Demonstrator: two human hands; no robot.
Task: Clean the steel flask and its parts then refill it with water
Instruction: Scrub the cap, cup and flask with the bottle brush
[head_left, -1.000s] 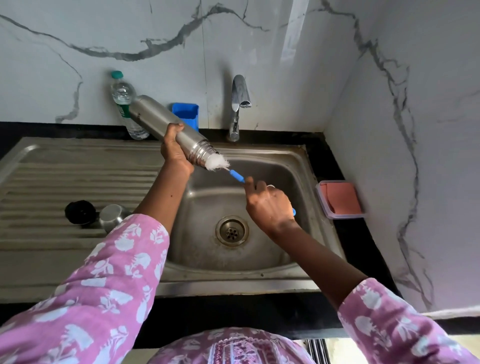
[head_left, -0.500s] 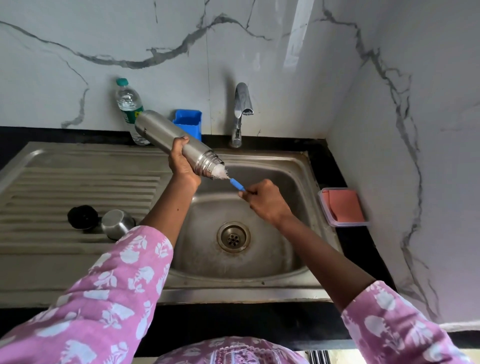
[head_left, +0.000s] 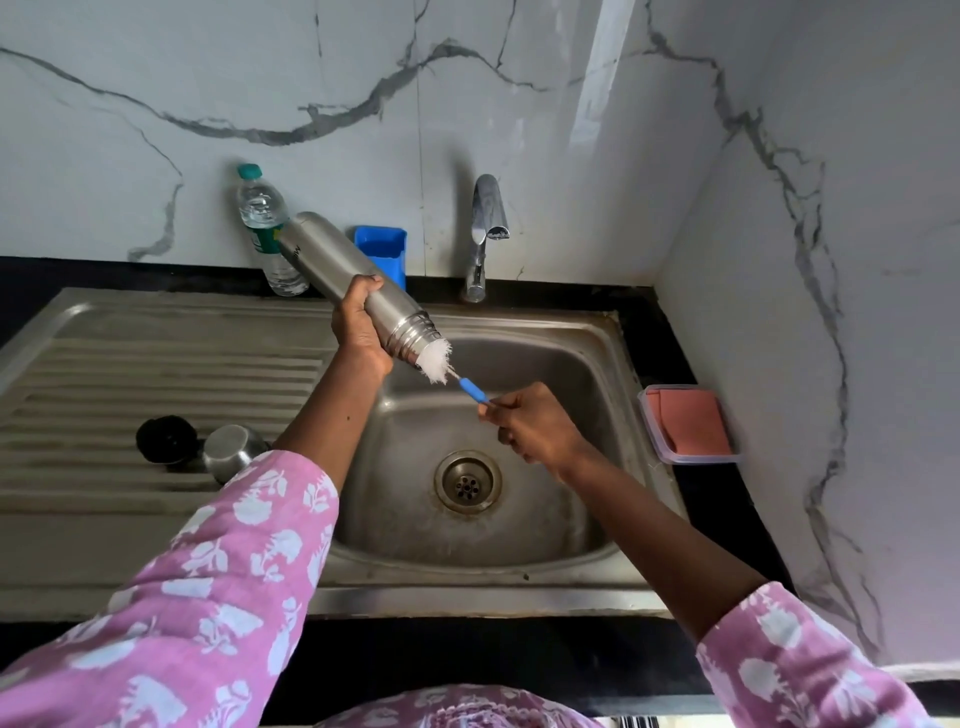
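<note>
Steel cylindrical flask (head_left: 347, 283) is tilting mouth-down over the stainless sink basin (head_left: 587, 364), with the left hand (head_left: 358, 332) wrapping its fingers round the body. White bristles of the blue-handled bottle brush (head_left: 444, 364) are sticking out of the mouth while the right hand (head_left: 535, 423) is clenching the handle. Black round stopper (head_left: 165, 439) and steel cup lid (head_left: 234, 452) are lying on the ribbed drainboard (head_left: 104, 374).

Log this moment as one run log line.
left hand holds steel flask | right hand holds bottle brush | bristles at mouth
</note>
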